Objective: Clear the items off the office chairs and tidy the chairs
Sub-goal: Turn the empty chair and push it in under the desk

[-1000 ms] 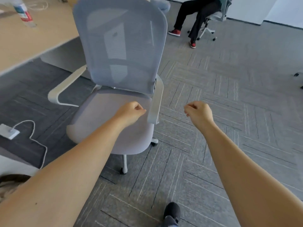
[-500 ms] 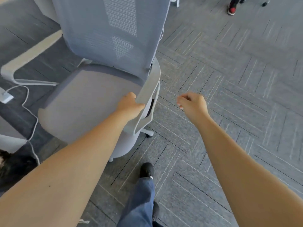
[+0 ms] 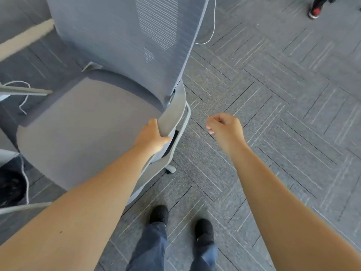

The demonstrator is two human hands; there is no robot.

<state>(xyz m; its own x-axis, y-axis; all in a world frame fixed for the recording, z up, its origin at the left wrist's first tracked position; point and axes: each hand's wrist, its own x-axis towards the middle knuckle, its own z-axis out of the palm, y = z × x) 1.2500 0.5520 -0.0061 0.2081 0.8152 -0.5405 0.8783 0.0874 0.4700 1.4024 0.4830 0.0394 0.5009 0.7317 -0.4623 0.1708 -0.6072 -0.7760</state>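
A grey office chair [image 3: 78, 130] with a mesh back [image 3: 127, 40] fills the left of the head view; its seat is bare. My left hand [image 3: 152, 135] grips the chair's right armrest [image 3: 173, 114], thumb on the inner side and fingers wrapped round the outer edge. My right hand [image 3: 224, 130] hovers over the carpet to the right of the armrest, fingers curled into a loose fist, holding nothing.
A white cable [image 3: 23, 98] runs over the floor at left, another [image 3: 211, 36] hangs behind the chair back. A chair caster [image 3: 171, 169] shows under the seat. My feet [image 3: 181, 222] stand on grey carpet. Another person's red shoe [image 3: 314, 11] is at top right.
My left hand went from hovering over the seat to gripping the right armrest. The view tilted down and came closer to the chair. My right hand stayed curled beside it.
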